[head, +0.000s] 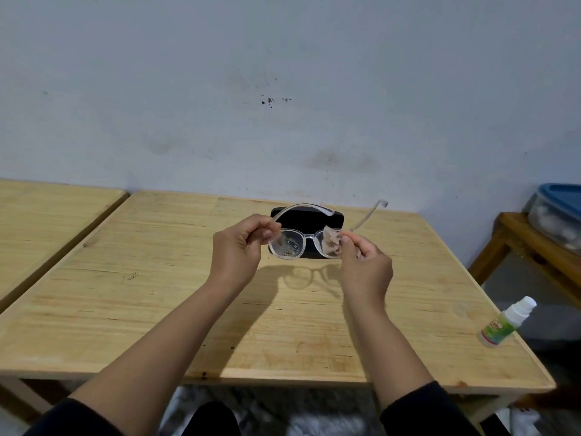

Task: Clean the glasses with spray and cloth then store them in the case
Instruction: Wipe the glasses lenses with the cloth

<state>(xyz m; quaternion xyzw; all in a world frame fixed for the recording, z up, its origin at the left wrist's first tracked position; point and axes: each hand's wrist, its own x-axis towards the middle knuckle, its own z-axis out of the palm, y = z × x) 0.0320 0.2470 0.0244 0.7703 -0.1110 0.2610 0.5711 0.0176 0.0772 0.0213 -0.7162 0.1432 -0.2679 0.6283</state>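
Holding the clear-framed glasses [303, 243] above the middle of the wooden table [157, 309], both hands work in mid-air, so a loosened grip would drop the frame onto the tabletop. The left hand [239, 250] pinches the frame at the left lens edge, fingers curled round it. The right hand [366, 262] presses a small beige cloth [331, 242] against the right lens, thumb and fingers closed on cloth and rim together. Rubbing too hard here would twist the thin bridge or strain the hinges, since both temples stand unfolded and point away towards the wall. The left lens shows marks or reflections; which of the two cannot be told, and a missed smear would go into storage. The spray bottle [503, 322] lies tilted at the near right table edge, where a passing sleeve could knock it off. Farther back, directly behind the glasses, the black case [308, 220] rests on the table; whether it is open cannot be told.
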